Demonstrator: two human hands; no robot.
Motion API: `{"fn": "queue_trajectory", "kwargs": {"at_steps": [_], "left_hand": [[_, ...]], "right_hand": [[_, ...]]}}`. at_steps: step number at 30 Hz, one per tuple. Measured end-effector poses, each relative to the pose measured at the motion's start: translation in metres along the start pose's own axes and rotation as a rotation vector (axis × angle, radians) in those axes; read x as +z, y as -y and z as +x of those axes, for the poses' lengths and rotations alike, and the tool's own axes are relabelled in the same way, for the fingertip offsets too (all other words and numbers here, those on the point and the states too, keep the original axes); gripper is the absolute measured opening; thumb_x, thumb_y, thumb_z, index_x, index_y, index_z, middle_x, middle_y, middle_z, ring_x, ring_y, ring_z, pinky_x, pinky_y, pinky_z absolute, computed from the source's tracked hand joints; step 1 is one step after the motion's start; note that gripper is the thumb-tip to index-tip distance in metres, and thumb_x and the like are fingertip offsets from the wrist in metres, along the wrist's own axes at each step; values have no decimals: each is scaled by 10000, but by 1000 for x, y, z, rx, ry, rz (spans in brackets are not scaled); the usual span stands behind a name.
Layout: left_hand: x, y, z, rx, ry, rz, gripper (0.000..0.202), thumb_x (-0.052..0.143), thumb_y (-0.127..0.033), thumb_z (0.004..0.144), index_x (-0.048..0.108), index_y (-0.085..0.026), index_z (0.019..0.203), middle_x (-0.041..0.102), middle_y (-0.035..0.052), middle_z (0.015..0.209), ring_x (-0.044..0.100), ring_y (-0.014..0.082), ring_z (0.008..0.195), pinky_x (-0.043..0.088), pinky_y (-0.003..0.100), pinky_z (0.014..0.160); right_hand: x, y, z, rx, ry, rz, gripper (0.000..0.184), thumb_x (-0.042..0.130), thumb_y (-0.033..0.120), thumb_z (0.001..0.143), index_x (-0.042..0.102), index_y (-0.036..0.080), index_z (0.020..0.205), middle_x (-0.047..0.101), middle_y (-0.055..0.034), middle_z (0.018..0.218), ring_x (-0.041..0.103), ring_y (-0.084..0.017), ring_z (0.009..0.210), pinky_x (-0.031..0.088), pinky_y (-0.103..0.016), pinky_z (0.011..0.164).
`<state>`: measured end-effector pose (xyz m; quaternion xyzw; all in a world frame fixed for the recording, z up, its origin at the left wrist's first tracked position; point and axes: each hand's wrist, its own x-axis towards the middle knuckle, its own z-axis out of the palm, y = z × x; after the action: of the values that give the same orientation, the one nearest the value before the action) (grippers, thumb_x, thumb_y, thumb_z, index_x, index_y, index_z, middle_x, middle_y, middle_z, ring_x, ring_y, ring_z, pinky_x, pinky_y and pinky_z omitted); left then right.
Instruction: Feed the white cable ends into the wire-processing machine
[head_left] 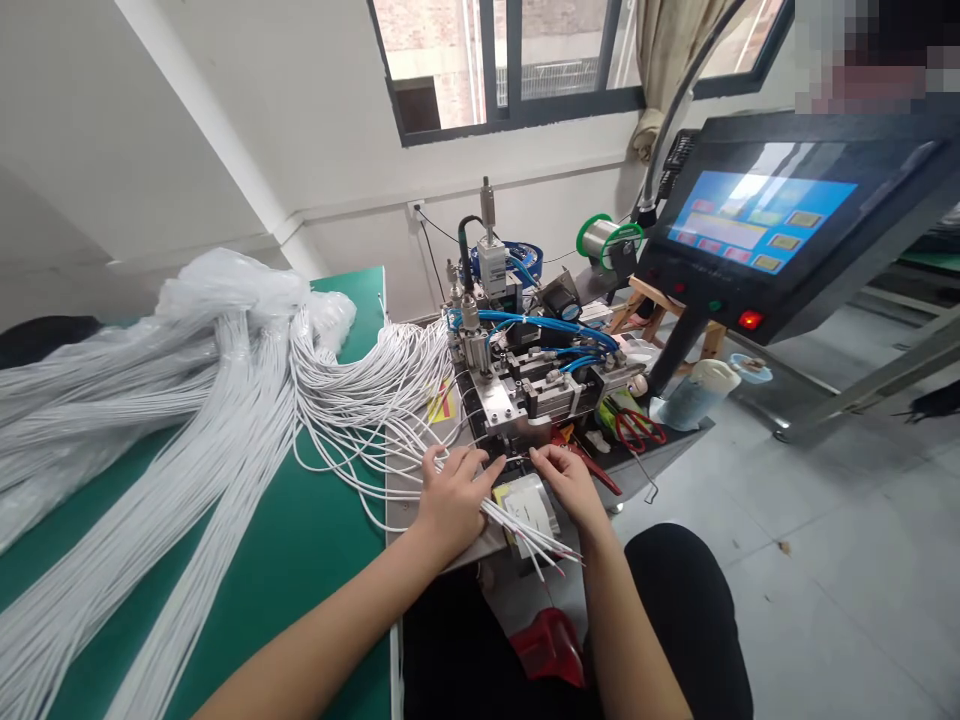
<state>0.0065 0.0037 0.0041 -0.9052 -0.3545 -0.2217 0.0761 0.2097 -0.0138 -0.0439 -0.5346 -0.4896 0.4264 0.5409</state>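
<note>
My left hand [456,500] is closed over several white cables [525,530], whose ends fan out past my palm towards my lap. Its index finger stretches to the front of the bench machine [517,390]. My right hand [568,482] is at the same spot, with thumb and fingers pinched together. A thin white wire end seems to lie between the two hands, but I cannot make out what the right fingertips hold. Behind my left hand, looped white cables [360,375] run back to the big bundle on the green table [300,560].
A touchscreen panel [757,225] stands at the right, near a green wire spool [609,240]. Red-handled scissors [641,428] and red pliers [596,470] lie beside the machine. A plastic jug [697,395] sits at the bench's right edge. A red object [549,645] is below, by my legs.
</note>
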Motion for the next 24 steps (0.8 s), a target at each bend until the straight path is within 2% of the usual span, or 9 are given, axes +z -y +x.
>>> {"fn": "queue_trajectory", "kwargs": {"at_steps": [3, 5, 6, 9, 12, 17, 20, 24], "left_hand": [[0, 0, -4, -7, -40, -2, 412, 529, -113, 794, 634, -247, 1169, 661, 69, 1142, 569, 263, 1050, 224, 511, 961], [0, 0, -4, -5, -46, -5, 394, 531, -122, 809, 636, -251, 1166, 667, 62, 1148, 574, 262, 1057, 220, 515, 969], [-1, -1, -4, -5, -47, -6, 388, 532, -125, 813, 637, -249, 1166, 670, 63, 1147, 575, 263, 1060, 219, 517, 973], [-2, -2, -2, -27, -41, 0, 373, 532, -139, 822, 637, -232, 1168, 668, 76, 1165, 568, 275, 1079, 221, 527, 980], [-4, -4, -1, -59, -33, 13, 382, 534, -147, 818, 632, -218, 1180, 650, 95, 1205, 559, 293, 1098, 226, 540, 980], [-5, -3, -2, -36, -53, -10, 432, 523, -101, 799, 620, -234, 1199, 649, 85, 1204, 578, 274, 1080, 221, 529, 995], [-6, 0, -4, 53, -81, -68, 425, 483, -81, 820, 626, -240, 1188, 671, 71, 1147, 610, 226, 1016, 250, 478, 990], [-9, 3, -3, 260, -124, -152, 362, 383, -143, 938, 596, -219, 1221, 697, 57, 1048, 636, 151, 881, 348, 368, 900]], "right_hand": [[-9, 12, -15, -39, -99, -114, 398, 563, 525, 855, 519, 180, 661, 425, 37, 589, 384, -117, 559, 305, -244, 531], [-16, 26, -26, -47, -82, -172, 394, 559, 525, 860, 554, 178, 673, 465, 30, 583, 405, -121, 546, 313, -245, 514], [-20, 34, -32, -55, -37, -205, 391, 557, 516, 865, 579, 175, 675, 492, 22, 584, 420, -124, 544, 319, -244, 509], [-30, 58, -49, -101, 207, -311, 348, 555, 454, 887, 662, 173, 712, 601, -15, 648, 496, -143, 588, 357, -245, 529], [-34, 73, -61, -112, 392, -371, 281, 580, 420, 881, 717, 192, 790, 633, -21, 659, 519, -143, 573, 359, -237, 508], [-32, 77, -66, -151, 546, -409, 211, 613, 375, 868, 734, 214, 803, 662, -19, 685, 546, -148, 586, 394, -236, 537], [-33, 72, -63, -187, 512, -407, 223, 575, 350, 890, 727, 213, 800, 673, -25, 701, 564, -157, 610, 408, -241, 558], [-36, 68, -56, -156, 290, -431, 233, 567, 384, 888, 673, 202, 788, 646, -22, 697, 533, -154, 599, 383, -244, 528]]}}
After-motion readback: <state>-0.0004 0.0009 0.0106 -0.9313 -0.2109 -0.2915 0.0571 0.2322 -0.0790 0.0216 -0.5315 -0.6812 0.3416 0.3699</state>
